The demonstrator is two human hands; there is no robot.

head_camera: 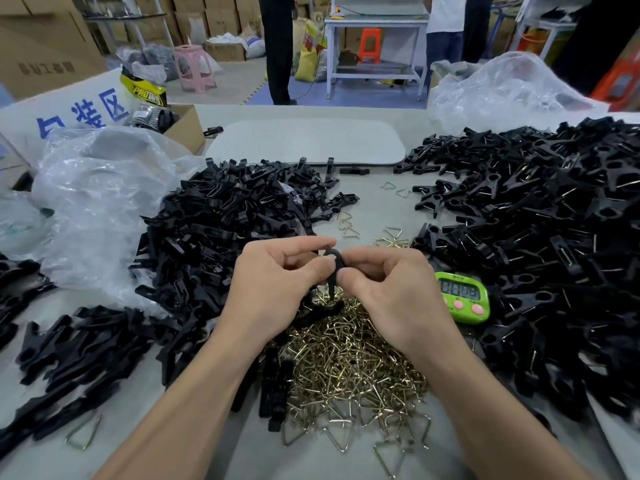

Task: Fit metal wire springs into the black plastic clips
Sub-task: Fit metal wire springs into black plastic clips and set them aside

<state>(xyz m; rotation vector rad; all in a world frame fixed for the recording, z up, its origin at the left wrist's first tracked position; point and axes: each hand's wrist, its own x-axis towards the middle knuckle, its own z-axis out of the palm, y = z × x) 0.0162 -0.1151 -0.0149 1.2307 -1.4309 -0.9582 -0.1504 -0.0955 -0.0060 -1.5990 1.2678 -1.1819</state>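
My left hand (273, 282) and my right hand (391, 289) meet above the table centre, both pinching one black plastic clip (333, 263) held upright between the fingertips. Its lower leg points down at a heap of brass-coloured wire springs (353, 368). Whether a spring sits in the held clip is hidden by my fingers. A pile of black clip parts (221, 223) lies to the left. A larger pile of black clips with wire showing (540, 230) fills the right side.
A green digital timer (464, 297) lies right of my right hand. Crumpled clear plastic bags (100, 209) sit at the left and far right. A grey pad (304, 142) lies at the back, a cardboard box (180, 124) beside it. People stand beyond the table.
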